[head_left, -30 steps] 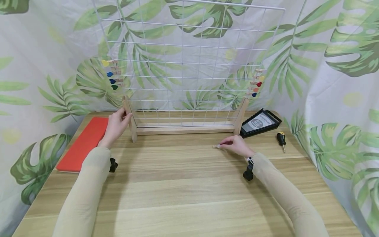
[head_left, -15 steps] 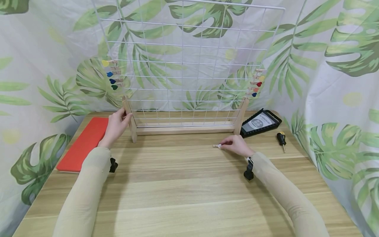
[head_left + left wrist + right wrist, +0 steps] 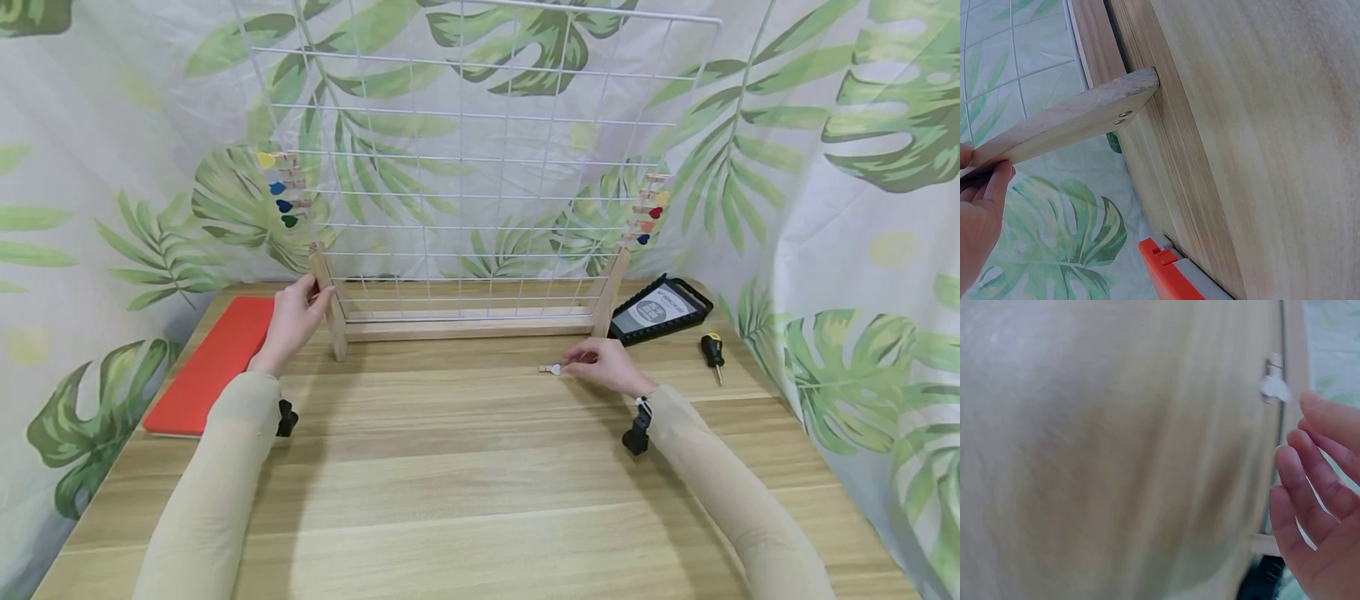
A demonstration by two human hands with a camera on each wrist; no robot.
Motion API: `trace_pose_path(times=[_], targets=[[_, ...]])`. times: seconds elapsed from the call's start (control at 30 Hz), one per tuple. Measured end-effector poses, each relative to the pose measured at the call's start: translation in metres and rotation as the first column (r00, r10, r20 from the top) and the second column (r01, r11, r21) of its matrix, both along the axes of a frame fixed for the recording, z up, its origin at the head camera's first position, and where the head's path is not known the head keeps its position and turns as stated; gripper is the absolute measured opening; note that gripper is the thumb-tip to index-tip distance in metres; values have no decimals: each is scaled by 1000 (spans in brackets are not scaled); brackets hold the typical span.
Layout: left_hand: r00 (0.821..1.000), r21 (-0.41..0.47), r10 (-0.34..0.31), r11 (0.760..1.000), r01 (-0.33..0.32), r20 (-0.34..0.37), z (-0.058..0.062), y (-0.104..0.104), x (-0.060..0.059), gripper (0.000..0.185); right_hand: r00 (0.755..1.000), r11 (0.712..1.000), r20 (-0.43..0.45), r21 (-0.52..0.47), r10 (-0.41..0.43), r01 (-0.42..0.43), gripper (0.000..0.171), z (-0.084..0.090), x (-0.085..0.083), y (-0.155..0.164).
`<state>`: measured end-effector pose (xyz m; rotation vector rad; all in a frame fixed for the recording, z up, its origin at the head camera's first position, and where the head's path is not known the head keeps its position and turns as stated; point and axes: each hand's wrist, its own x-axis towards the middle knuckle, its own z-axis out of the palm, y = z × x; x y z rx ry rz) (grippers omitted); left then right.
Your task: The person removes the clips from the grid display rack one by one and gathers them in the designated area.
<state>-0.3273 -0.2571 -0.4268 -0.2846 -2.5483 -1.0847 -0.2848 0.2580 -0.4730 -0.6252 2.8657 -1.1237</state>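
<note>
The left hand (image 3: 294,317) held the left wooden upright (image 3: 327,302) of the white wire grid panel on a pale wooden stand (image 3: 465,327), fingers and thumb curled against the post near its top; the left wrist view showed a fingertip (image 3: 994,181) pressed on the underside of that plank. The stand stood at the back of the light wood-grain bench (image 3: 465,483).

The right hand (image 3: 607,367) lay on the bench in front of the stand's right foot, its fingers relaxed and slightly apart, gripping nothing. Just beside its fingertips, to the left, lay a small wooden clothespin with a white heart-shaped head (image 3: 551,369), flat on the bench; whether a fingertip touched it could not be told from the head view, while the right wrist view showed the clothespin (image 3: 1274,387) apart from the loosely spread fingers (image 3: 1310,481).

More small clothespins with coloured hearts (image 3: 279,188) were clipped along the grid's left edge, and another column (image 3: 651,213) on its right edge. A flat red rectangular pad (image 3: 213,362) lay at the bench's left side, near the left forearm. A black tray holding a printed card (image 3: 660,312) sat right of the stand, with a short yellow-and-black screwdriver (image 3: 712,352) just beside it.
</note>
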Motion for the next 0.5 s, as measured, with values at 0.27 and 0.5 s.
trace_pose_path(times=[0.27, 0.5], targets=[[1000, 3, 2, 1000, -2, 9, -1, 0, -1, 26, 995, 992, 55, -81, -89, 93, 31, 44, 6, 18], [1000, 0, 6, 1000, -6, -2, 0, 1, -1, 24, 977, 949, 5, -238, -212, 207, 37, 94, 9, 42]])
